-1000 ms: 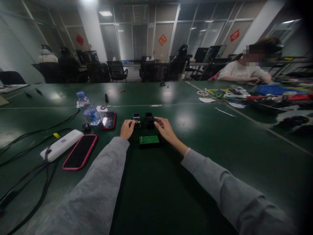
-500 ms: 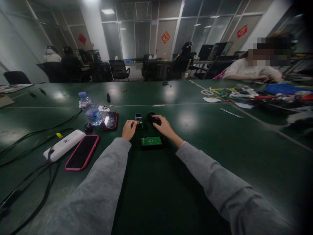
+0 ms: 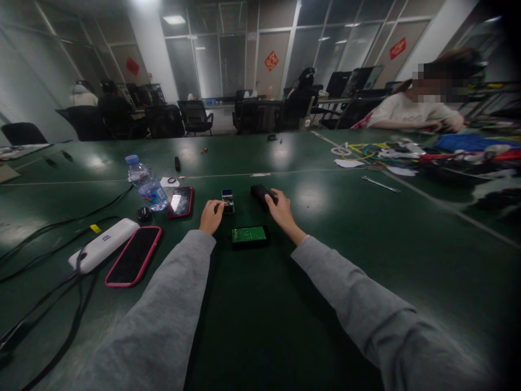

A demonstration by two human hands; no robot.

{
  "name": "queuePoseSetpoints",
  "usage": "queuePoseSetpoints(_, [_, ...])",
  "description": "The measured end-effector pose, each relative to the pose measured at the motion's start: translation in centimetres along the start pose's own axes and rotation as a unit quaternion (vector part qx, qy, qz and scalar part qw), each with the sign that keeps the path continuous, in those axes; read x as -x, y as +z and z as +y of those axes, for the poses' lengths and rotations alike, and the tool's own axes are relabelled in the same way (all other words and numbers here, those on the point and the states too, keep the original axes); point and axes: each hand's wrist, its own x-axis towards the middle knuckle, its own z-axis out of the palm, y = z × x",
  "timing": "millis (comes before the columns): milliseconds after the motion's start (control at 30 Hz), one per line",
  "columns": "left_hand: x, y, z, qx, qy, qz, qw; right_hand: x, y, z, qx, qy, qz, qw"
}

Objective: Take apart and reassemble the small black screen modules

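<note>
Since a second ago, your right hand [image 3: 281,210] had closed around the black block [image 3: 259,194] and drawn it rightward, behind the green circuit board [image 3: 249,234]. Your left hand [image 3: 211,216] pinched the small module [image 3: 227,201] behind the board's left end. I think a firm, level grip would have served you best.

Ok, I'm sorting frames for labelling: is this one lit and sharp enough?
Head view: dim; lamp glare on the table; edges bend, right corners go dark; the board reads clearly, the box in the right hand is a dark blur.
</note>
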Motion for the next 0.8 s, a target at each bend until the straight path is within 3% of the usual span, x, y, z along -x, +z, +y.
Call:
queuePoseSetpoints(167, [-0.1, 0.3, -0.4, 0.001, 0.011, 0.009, 1.000, 0.7, -0.3, -0.8, 0.046, -0.070, 0.002, 0.997])
queuePoseSetpoints(367, [-0.1, 0.2, -0.3, 0.005, 0.014, 0.008, 1.000, 0.1, -0.8, -0.6, 0.019, 0.018, 0.001, 1.000])
queuePoseSetpoints(467, [-0.1, 0.1, -0.3, 0.002, 0.010, 0.005, 1.000, 0.1, -0.8, -0.5, 0.039, 0.027, 0.001, 0.999])
queuePoseSetpoints(633, [-0.1, 0.1, -0.3, 0.001, 0.013, 0.002, 1.000, 1.1, -1.0, -0.9, 0.046, -0.045, -0.002, 0.998])
queuePoseSetpoints(733, [0.0, 0.1, -0.3, 0.008, 0.012, 0.004, 1.000, 1.5, -2.8, -0.4, 0.045, -0.088, -0.022, 0.995])
queuePoseSetpoints(800, [0.0, 0.1, -0.3, 0.013, 0.009, 0.002, 1.000, 1.8, -5.3, 0.8, 0.050, -0.096, 0.002, 0.994])
